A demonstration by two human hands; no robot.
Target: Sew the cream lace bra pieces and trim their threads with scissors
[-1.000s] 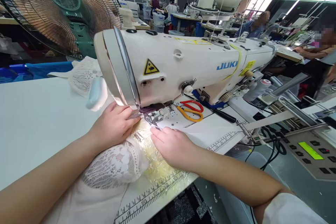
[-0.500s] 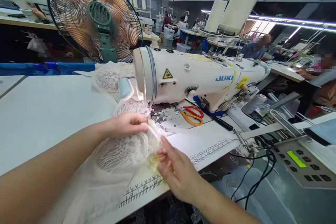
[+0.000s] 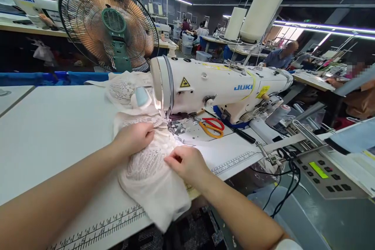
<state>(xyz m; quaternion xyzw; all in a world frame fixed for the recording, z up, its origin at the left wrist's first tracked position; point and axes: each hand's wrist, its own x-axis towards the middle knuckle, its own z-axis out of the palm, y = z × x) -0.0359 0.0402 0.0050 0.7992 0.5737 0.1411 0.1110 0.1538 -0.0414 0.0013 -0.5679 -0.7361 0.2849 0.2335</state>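
Observation:
A white lace garment [image 3: 155,181] lies under the needle end of the white sewing machine [image 3: 205,82], its front part drooping over the table's near edge. My left hand [image 3: 136,137] is closed on the fabric just left of the needle area. Lower and to the right, my right hand [image 3: 186,164] pinches the lace between thumb and fingers. More of the white garment, with a pale blue patch, lies behind the machine's head. The needle tip itself is too small to make out.
Thread snips with orange and red handles [image 3: 212,127] lie on the machine bed, beside a black-handled tool [image 3: 244,136]. A ruler strip [image 3: 117,222] runs along the table's front edge. A large fan [image 3: 113,23] stands behind. A control panel [image 3: 325,174] is at right.
The garment's front part has been turned over and gathered to the right, uncovering the ruler at left. My left hand moved slightly left; my right hand shifted its grip on the lace.

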